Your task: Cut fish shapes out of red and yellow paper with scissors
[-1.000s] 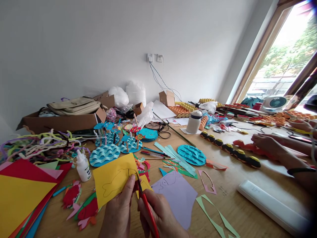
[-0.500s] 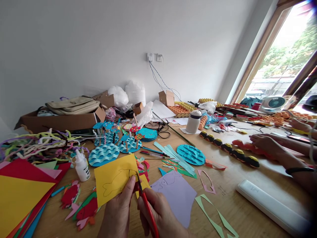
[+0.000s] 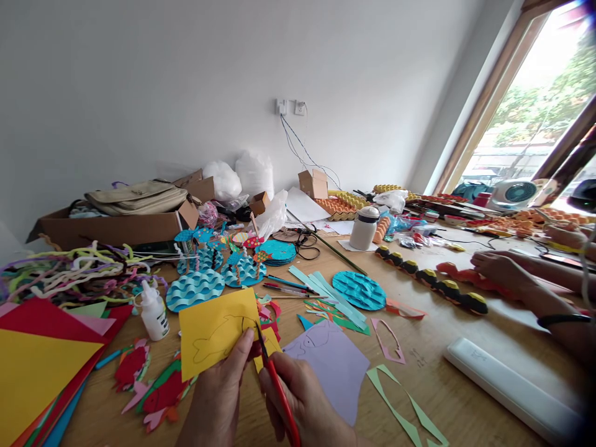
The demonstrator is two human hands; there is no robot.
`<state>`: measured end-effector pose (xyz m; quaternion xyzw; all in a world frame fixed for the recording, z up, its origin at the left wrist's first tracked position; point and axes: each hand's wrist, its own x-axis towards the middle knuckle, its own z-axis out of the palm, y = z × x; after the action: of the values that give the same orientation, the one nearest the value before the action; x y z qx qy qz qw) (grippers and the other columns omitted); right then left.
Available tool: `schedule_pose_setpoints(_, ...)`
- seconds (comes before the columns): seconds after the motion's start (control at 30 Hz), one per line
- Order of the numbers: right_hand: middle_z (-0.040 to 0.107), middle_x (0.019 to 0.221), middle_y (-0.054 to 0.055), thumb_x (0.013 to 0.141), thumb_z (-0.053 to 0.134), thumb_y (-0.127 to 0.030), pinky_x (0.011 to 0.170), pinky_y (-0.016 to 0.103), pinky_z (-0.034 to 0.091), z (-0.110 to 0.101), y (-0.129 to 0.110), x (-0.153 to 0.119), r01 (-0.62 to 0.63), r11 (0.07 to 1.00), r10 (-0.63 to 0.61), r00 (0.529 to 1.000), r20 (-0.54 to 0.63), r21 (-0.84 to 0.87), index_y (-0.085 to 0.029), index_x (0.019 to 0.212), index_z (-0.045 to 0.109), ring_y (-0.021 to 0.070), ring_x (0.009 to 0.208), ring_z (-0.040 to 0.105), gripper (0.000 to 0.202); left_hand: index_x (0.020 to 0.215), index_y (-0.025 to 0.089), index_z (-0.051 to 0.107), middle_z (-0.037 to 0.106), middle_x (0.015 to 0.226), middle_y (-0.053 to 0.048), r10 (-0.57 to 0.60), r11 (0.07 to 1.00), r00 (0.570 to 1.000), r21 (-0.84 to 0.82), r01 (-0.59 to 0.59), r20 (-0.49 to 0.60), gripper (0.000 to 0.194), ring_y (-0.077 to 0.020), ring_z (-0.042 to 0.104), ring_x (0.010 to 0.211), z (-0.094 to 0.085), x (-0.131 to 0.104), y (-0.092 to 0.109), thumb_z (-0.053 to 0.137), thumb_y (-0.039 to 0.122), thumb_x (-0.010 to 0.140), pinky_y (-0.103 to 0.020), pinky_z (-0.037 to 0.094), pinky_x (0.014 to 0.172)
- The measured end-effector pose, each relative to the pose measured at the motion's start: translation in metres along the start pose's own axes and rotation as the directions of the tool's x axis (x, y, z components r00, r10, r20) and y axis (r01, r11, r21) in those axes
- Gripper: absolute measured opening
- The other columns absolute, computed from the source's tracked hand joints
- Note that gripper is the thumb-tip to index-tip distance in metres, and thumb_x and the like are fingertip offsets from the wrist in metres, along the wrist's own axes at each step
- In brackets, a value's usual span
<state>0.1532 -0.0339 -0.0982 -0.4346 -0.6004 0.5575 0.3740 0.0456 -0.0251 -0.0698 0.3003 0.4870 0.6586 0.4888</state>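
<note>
A yellow sheet of paper (image 3: 209, 329) with a pencilled fish outline is pinched in my left hand (image 3: 223, 385), thumb on top near its right edge. My right hand (image 3: 302, 397) is closed around red-handled scissors (image 3: 282, 394). Their dark blades meet the sheet's right edge beside my left thumb. Behind the blades shows another piece of yellow paper (image 3: 270, 341). A purple sheet (image 3: 330, 366) with a drawn fish lies right of my hands. Cut red paper fish (image 3: 162, 391) rest at the left, near a white glue bottle (image 3: 154, 313).
Coloured paper (image 3: 41, 372) is stacked at the left. Blue wavy discs (image 3: 195, 290), pens (image 3: 288, 288) and paper strips (image 3: 335, 298) lie beyond my hands. A white case (image 3: 507, 388) is at the right. Another person's hands (image 3: 503, 270) work by a black-and-yellow chain (image 3: 428, 279).
The yellow sheet and my left hand have shifted very slightly. The scissors remain at the sheet's right edge, with their handles moved a little to the right.
</note>
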Motion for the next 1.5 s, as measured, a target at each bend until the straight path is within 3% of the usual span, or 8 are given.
schedule_pose_setpoints(0.2,0.038,0.038,-0.009,0.081,0.046,-0.049,0.028,0.013,0.028,-0.001,0.0,0.001,-0.013,1.0,0.014,1.0,-0.014,0.004,-0.021,0.06,0.037,0.005,0.029,0.037,0.037,0.097,0.024,0.063,0.072,0.096,-0.003,-0.035,0.998,0.999,-0.056,0.035,-0.005,0.039,-0.0282,0.066,0.091,0.005,0.0,0.006,0.072,0.029,0.06,-0.034,0.057,0.069)
schedule_pose_setpoints(0.37,0.038,0.037,-0.008,0.081,0.046,-0.054,0.029,0.014,0.028,0.0,-0.002,0.001,-0.026,0.999,0.026,1.0,-0.013,-0.019,-0.021,0.059,0.036,0.0052,0.029,0.037,0.04,0.089,0.023,0.065,0.072,0.086,-0.001,-0.067,0.993,0.996,-0.091,0.071,0.055,0.026,-0.0244,0.067,0.085,0.001,0.001,0.0,0.072,0.03,0.064,-0.034,0.056,0.073)
schedule_pose_setpoints(0.57,0.038,0.037,-0.009,0.08,0.046,-0.052,0.03,0.014,0.027,-0.001,-0.006,0.0,-0.018,1.0,0.018,1.0,0.006,-0.021,-0.021,0.059,0.037,0.0052,0.03,0.037,0.038,0.082,0.022,0.068,0.074,0.086,-0.002,-0.067,0.996,0.994,-0.052,0.072,0.085,0.017,-0.0257,0.066,0.092,-0.005,0.004,-0.003,0.07,0.032,0.069,-0.034,0.055,0.076)
schedule_pose_setpoints(0.77,0.039,0.041,-0.007,0.081,0.044,-0.049,0.033,0.015,0.03,-0.005,-0.011,-0.001,-0.018,0.996,0.019,1.0,0.006,-0.093,-0.02,0.059,0.037,0.0058,0.034,0.039,0.037,0.09,0.021,0.07,0.074,0.097,-0.003,-0.03,0.999,0.995,-0.015,0.032,0.095,0.026,-0.0281,0.066,0.098,-0.007,0.004,-0.002,0.071,0.032,0.066,-0.034,0.054,0.082)
schedule_pose_setpoints(0.9,0.038,0.042,-0.007,0.083,0.043,-0.043,0.036,0.016,0.028,-0.006,-0.008,0.0,0.016,0.99,-0.016,1.0,-0.001,-0.142,-0.02,0.059,0.037,0.0059,0.037,0.039,0.033,0.095,0.021,0.069,0.073,0.099,-0.003,-0.032,0.997,0.987,-0.057,0.041,0.158,0.029,-0.0257,0.066,0.095,-0.008,0.005,-0.001,0.071,0.03,0.068,-0.036,0.052,0.086)
schedule_pose_setpoints(1.17,0.034,0.042,-0.006,0.085,0.04,-0.054,0.04,0.019,0.026,-0.008,-0.003,-0.002,0.032,0.985,-0.034,0.999,-0.004,-0.169,-0.021,0.059,0.037,0.0073,0.041,0.036,0.042,0.073,0.013,0.073,0.073,0.077,-0.005,-0.113,0.988,0.975,-0.083,0.13,0.189,0.019,-0.0213,0.066,0.074,-0.005,0.008,0.01,0.075,0.028,0.062,-0.037,0.054,0.074)
schedule_pose_setpoints(1.3,0.034,0.043,-0.006,0.085,0.04,-0.056,0.04,0.019,0.026,-0.008,-0.001,-0.002,0.038,0.984,-0.038,0.999,0.007,-0.174,-0.021,0.06,0.037,0.0076,0.042,0.035,0.043,0.071,0.013,0.074,0.073,0.073,-0.006,-0.109,0.99,0.962,-0.058,0.127,0.249,0.016,-0.0236,0.066,0.079,-0.007,0.008,0.011,0.07,0.027,0.067,-0.036,0.055,0.073)
schedule_pose_setpoints(1.5,0.034,0.042,-0.007,0.084,0.044,-0.044,0.04,0.018,0.026,-0.008,0.001,0.0,0.024,0.982,-0.024,1.0,-0.001,-0.189,-0.021,0.058,0.037,0.0073,0.042,0.035,0.035,0.082,0.014,0.075,0.075,0.081,-0.005,-0.078,0.991,0.954,-0.086,0.107,0.291,0.018,-0.0227,0.067,0.083,-0.009,0.008,0.008,0.066,0.027,0.073,-0.035,0.054,0.077)
